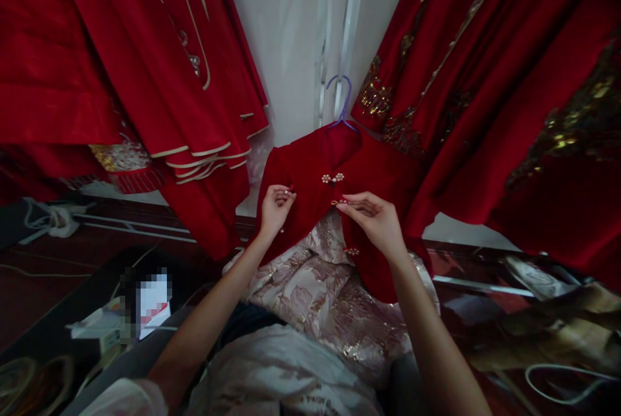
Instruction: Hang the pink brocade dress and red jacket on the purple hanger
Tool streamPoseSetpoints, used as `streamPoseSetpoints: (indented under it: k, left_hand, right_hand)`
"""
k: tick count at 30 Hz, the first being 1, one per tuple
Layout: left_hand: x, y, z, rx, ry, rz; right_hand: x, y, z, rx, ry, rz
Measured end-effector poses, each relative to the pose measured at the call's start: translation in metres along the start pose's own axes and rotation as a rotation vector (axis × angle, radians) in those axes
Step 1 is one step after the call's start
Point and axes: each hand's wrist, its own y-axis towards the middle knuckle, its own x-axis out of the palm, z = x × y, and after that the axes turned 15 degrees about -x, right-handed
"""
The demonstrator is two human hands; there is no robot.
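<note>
A small red jacket (373, 176) hangs on a purple hanger (342, 102) in front of me, over a pale pink patterned skirt (315, 293). Its front has pearl clasps (332, 178). My left hand (274, 208) pinches the left front edge of the jacket. My right hand (372, 218) pinches the right front edge at a gold clasp (338, 202) in the middle. Both hands are closed on the fabric, and the two front edges are apart below the top clasp.
Red embroidered garments hang at the left (145, 66) and right (509, 92). A white wall (291, 28) is behind. White cables (53, 217) and a dark glossy floor (48, 273) lie at the left, and a white box (99, 328) lies lower left.
</note>
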Motion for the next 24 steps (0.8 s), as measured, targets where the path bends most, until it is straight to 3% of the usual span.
streamPoseSetpoints:
  k: [7, 10, 16, 24]
  left_hand:
    - [-0.003, -0.008, 0.020, -0.096, -0.063, -0.152]
    - [-0.003, -0.013, 0.028, -0.108, -0.103, -0.204]
    - [-0.006, -0.015, 0.030, -0.126, -0.118, -0.159]
    - [-0.003, -0.017, 0.026, -0.094, -0.075, -0.136]
  right_hand:
    - [0.020, 0.010, -0.015, 0.033, 0.168, -0.108]
    - [0.042, 0.021, 0.002, -0.001, 0.149, -0.159]
    - [0.075, 0.032, 0.061, -0.085, -0.161, -0.094]
    - [0.083, 0.027, 0.067, -0.131, -0.235, -0.056]
